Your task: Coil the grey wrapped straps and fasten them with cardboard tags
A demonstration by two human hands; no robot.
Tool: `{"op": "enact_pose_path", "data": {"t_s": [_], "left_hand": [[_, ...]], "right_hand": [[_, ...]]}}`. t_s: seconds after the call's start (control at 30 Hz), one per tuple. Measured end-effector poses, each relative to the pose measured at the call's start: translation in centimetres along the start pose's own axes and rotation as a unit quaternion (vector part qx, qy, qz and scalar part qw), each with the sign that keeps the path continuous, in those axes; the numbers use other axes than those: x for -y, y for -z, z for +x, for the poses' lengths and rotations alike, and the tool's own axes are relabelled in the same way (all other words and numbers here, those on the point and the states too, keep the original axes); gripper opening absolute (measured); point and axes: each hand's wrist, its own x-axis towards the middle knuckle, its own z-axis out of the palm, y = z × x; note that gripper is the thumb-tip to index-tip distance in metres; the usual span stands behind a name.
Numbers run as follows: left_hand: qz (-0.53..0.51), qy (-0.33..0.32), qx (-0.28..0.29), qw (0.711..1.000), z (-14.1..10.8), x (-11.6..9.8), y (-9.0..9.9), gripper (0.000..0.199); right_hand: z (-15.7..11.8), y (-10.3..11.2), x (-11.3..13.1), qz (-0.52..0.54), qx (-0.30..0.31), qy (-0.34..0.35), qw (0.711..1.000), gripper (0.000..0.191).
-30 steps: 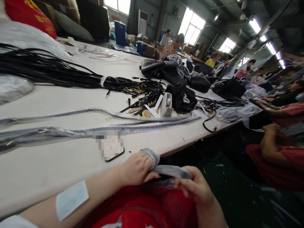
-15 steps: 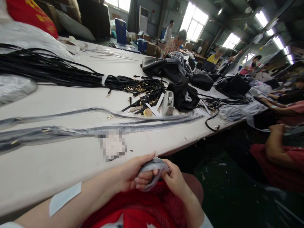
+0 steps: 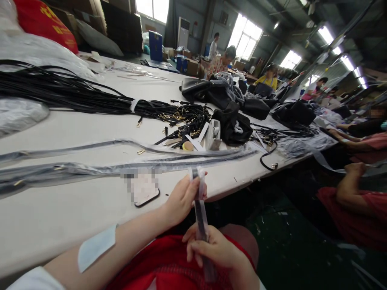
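Black inside clear plastic, runs between both hands as a wrapped strap point(image 3: 201, 217), above the lap and at the near edge of the white tabletop point(image 3: 90, 213). Closes the left hand point(image 3: 183, 197) around the upper part, with the plastic showing over the fingers. Holds the lower part in the right hand point(image 3: 214, 245), fingers curled and thumb laid across, with a length hanging below the palm. Cannot tell how the strap winds behind the left fingers.

Shows a pale blue patch point(image 3: 96, 247) on the left forearm and red clothing point(image 3: 169, 262) beneath the hands. Just left of the left hand, has a flat pixelated item point(image 3: 143, 187) with a dark rounded edge lying on the tabletop. Beyond it, stretches out more plastic-wrapped straps point(image 3: 90, 167), with a gold clasp point(image 3: 140, 152) beside them. Farther out to the left, piles up a bundle of black straps point(image 3: 75, 92) gathered by a white band point(image 3: 134, 105), with gold clasps point(image 3: 181, 114) massed at one end. Straight beyond the hands, shows a white object point(image 3: 213, 135) next to black bags point(image 3: 232, 125). Well to the right of the hands, includes a co-worker's bent arm point(image 3: 350, 189) near the tabletop edge.
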Motion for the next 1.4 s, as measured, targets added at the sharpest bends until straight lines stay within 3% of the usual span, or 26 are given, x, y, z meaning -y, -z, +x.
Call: {"op": "enact_pose_path", "data": {"t_s": [0.07, 0.13, 0.2, 0.3, 0.4, 0.5, 0.6, 0.67, 0.73, 0.8, 0.87, 0.9, 1.0, 1.1, 1.2, 1.3, 1.4], "left_hand": [[0.221, -0.097, 0.026, 0.970, -0.3, 1.2, -0.1, 0.038], [0.381, -0.172, 0.093, 0.904, -0.8, 2.3, -0.1, 0.032], [0.470, -0.229, 0.180, 0.833, -1.4, 3.0, 0.0, 0.027], [0.509, -0.282, 0.278, 0.764, -2.2, 3.3, 0.1, 0.021], [0.518, -0.292, 0.326, 0.735, -2.9, 3.5, 0.1, 0.022], [0.538, -0.281, 0.352, 0.713, -3.6, 3.9, -0.3, 0.024], [0.550, -0.247, 0.361, 0.712, -4.1, 4.4, -0.7, 0.029], [0.548, -0.199, 0.371, 0.723, -4.4, 4.5, -0.8, 0.033], [0.531, -0.129, 0.389, 0.741, -4.5, 4.3, -0.8, 0.034], [0.469, -0.026, 0.415, 0.779, -4.4, 4.1, -0.7, 0.038], [0.336, 0.109, 0.432, 0.830, -4.1, 3.8, -0.6, 0.047], [0.255, 0.178, 0.433, 0.846, -3.9, 3.6, -0.5, 0.050], [0.039, 0.312, 0.393, 0.864, -3.4, 3.5, -0.3, 0.058], [-0.123, 0.345, 0.330, 0.870, -3.1, 3.8, -0.2, 0.058], [-0.267, 0.353, 0.269, 0.855, -2.7, 4.4, -0.2, 0.059], [-0.365, 0.348, 0.229, 0.832, -2.2, 5.0, -0.2, 0.062], [-0.398, 0.332, 0.194, 0.833, -2.0, 5.5, 0.1, 0.056]], "right_hand": [[-0.3, 0.3, 0.8, 0.067, 0.024, 0.010, 0.997, 0.040], [-0.8, 0.9, 1.4, 0.125, 0.037, 0.001, 0.991, 0.038], [-1.3, 1.7, 1.5, 0.178, 0.044, -0.022, 0.983, 0.033], [-2.5, 2.6, 0.8, 0.211, 0.098, -0.091, 0.968, 0.026], [-3.9, 3.1, -0.1, 0.220, 0.136, -0.158, 0.953, 0.023], [-5.2, 3.5, -0.5, 0.233, 0.146, -0.210, 0.938, 0.037], [-6.1, 4.2, 0.4, 0.154, 0.199, -0.262, 0.932, 0.043], [-6.5, 4.7, 1.7, 0.003, 0.195, -0.269, 0.943, 0.038], [-6.8, 5.0, 3.1, -0.218, 0.116, -0.220, 0.944, 0.027], [-6.9, 5.0, 4.2, -0.413, -0.010, -0.124, 0.902, 0.022], [-6.7, 5.0, 4.6, -0.505, -0.092, -0.035, 0.857, 0.027], [-6.5, 4.9, 4.5, -0.514, -0.107, -0.004, 0.851, 0.030], [-5.6, 4.6, 3.1, -0.464, -0.136, 0.058, 0.874, 0.024], [-3.8, 3.4, 0.5, -0.328, -0.192, 0.075, 0.922, 0.040], [-1.1, 0.9, -2.2, -0.116, -0.238, 0.063, 0.962, 0.058], [1.6, -1.8, -3.6, 0.012, -0.317, 0.082, 0.945, 0.058], [2.6, -2.4, -3.5, 0.032, -0.350, 0.101, 0.931, 0.054]]}}
